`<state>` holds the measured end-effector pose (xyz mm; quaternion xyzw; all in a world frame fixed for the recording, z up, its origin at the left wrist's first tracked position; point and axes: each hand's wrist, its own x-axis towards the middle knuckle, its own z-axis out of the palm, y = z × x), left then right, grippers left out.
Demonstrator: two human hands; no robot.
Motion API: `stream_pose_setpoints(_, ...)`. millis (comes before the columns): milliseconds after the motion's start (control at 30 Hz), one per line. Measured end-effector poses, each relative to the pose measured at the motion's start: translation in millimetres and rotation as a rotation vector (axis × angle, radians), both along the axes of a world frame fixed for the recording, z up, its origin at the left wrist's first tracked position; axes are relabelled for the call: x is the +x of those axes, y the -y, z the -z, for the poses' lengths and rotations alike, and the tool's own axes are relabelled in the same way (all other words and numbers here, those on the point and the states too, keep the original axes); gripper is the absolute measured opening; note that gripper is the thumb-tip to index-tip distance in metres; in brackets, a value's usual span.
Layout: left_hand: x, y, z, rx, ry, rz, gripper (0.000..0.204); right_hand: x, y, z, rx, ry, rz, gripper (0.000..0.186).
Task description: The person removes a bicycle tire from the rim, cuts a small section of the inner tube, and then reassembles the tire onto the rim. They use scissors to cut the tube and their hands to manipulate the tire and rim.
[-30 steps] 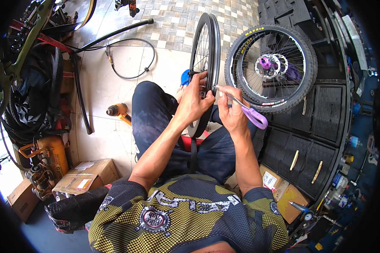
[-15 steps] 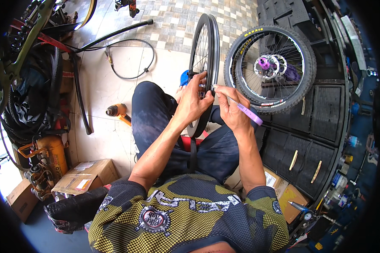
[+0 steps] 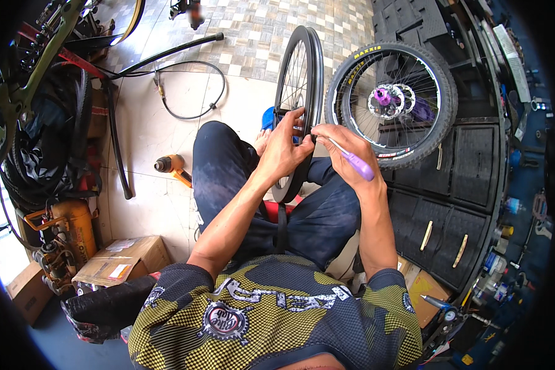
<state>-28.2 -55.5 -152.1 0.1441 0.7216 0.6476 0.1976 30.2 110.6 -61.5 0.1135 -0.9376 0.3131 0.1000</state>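
A black bicycle wheel rim (image 3: pixel 315 68) with spokes stands upright between my legs, edge toward me. My left hand (image 3: pixel 282 149) is closed round its near left side, thumb on the rim and fingers over by the spokes. In my right hand (image 3: pixel 353 154) is a slim tool with a purple handle (image 3: pixel 359 165), like a small screwdriver. Its thin shaft slants toward the rim's outer edge, where my right fingertips are close to my left thumb. The tool's tip is too small to make out.
To the right a tyred wheel (image 3: pixel 441 139) with a purple hub lies on black cases (image 3: pixel 459 209). An orange heat gun or drill (image 3: pixel 174 165) and a looped cable (image 3: pixel 197 115) lie on the floor at left. A cardboard box (image 3: pixel 145 256) and bike frame (image 3: pixel 34 80) are farther left.
My right hand has turned at the wrist, its forearm moving slightly right, and the purple handle sits a little further left. My left hand keeps its hold, and the wheel has barely shifted.
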Motion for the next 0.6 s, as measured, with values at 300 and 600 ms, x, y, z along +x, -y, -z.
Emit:
stream_pose_setpoints(300,0,1,-2,0.009,0.015,0.007,0.069,0,1,21,-0.094,-0.119,0.080,0.021)
stream_pose_setpoints(600,4,-7,-2,0.041,0.019,-0.004,0.068,-6,23,17,-0.016,0.003,0.411,0.013)
